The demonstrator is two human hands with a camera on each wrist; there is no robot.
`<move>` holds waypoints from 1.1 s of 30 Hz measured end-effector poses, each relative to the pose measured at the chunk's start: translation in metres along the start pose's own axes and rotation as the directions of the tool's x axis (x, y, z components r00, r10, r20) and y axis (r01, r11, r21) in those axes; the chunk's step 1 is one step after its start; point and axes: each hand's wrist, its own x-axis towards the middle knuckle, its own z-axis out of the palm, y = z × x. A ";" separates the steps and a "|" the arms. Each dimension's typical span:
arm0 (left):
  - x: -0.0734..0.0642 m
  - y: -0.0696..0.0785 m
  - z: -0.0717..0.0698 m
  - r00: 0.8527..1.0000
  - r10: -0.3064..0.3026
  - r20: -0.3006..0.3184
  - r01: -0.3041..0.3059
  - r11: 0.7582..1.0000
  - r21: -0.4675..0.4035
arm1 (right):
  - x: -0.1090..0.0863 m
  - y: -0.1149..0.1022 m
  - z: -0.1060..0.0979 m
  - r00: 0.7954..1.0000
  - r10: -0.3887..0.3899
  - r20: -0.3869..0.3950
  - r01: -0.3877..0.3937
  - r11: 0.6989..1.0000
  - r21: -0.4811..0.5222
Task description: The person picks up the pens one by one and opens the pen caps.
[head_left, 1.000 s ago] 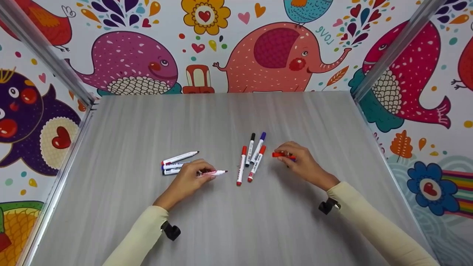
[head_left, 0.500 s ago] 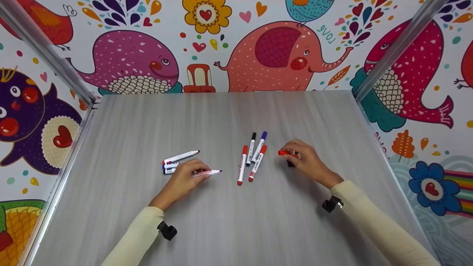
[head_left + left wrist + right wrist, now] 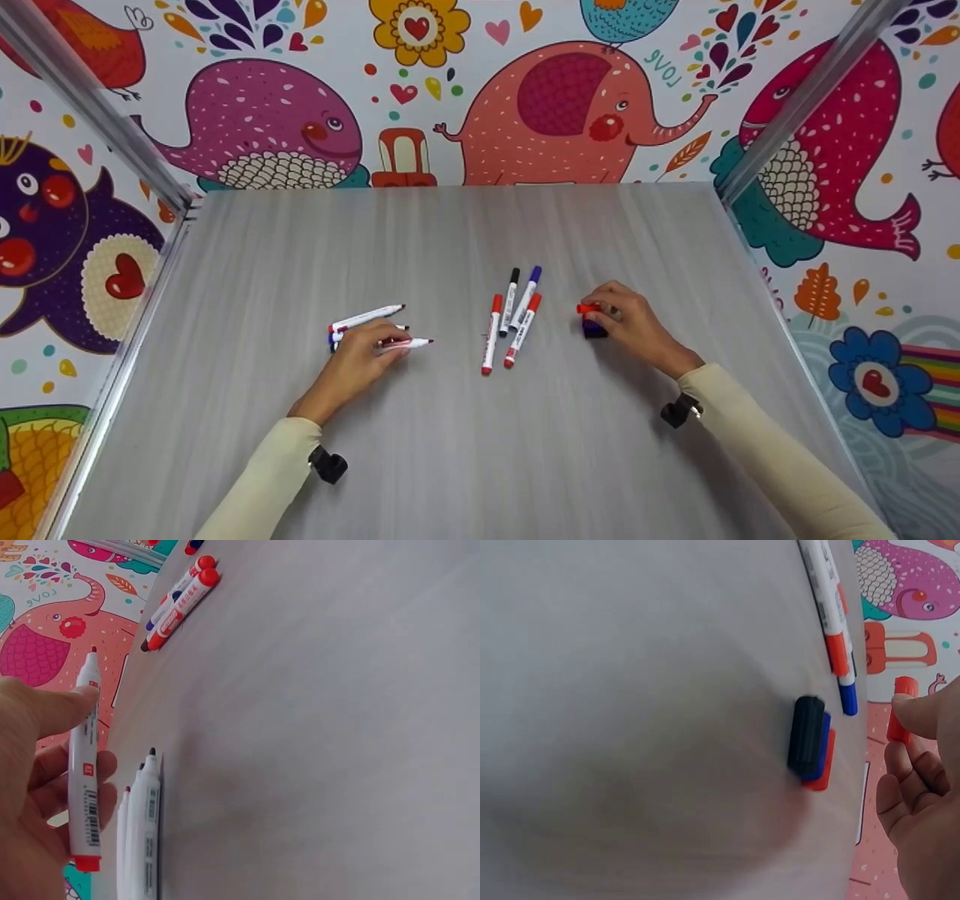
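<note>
My left hand [image 3: 349, 367] holds an uncapped red marker [image 3: 88, 772], its nib pointing away to the right in the head view. Beside and partly behind that hand lie three uncapped markers [image 3: 150, 832] in a row. My right hand [image 3: 637, 330] pinches a small red cap [image 3: 904, 686] between thumb and fingers. Near it on the table a black cap [image 3: 807, 735], a blue cap [image 3: 824, 757] and another red cap [image 3: 828, 772] lie side by side. In the head view these caps are partly hidden by the right hand.
Between the hands several capped markers lie in a loose group: a red-capped marker [image 3: 491, 334], a black-capped marker [image 3: 510, 300], a blue-capped marker [image 3: 527, 296] and another red-capped one. The grey table [image 3: 450, 450] meets a patterned wall [image 3: 405, 45] at the back.
My left hand has moved left with the marker, closer to the uncapped row. The right hand, pinching the red cap, has shifted slightly right, uncovering dark caps on the table.
</note>
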 end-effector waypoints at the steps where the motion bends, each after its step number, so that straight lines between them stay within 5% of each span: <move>1: 0.000 -0.001 -0.001 1.000 0.003 -0.007 -0.003 1.000 0.004 | 0.000 0.002 0.000 1.000 -0.001 0.001 0.001 1.000 -0.005; 5: 0.001 -0.006 -0.006 1.000 0.001 -0.024 0.000 1.000 0.026 | 0.000 0.010 -0.002 1.000 0.026 0.009 -0.026 0.999 -0.026; 14: 0.006 -0.011 -0.022 0.994 -0.107 -0.015 0.107 0.992 0.062 | 0.000 0.023 -0.004 0.990 0.138 0.041 -0.137 0.990 -0.029; 33: 0.019 -0.022 -0.033 0.995 -0.102 -0.022 0.103 0.992 0.072 | 0.006 0.031 -0.004 0.983 0.175 0.059 -0.173 0.985 -0.025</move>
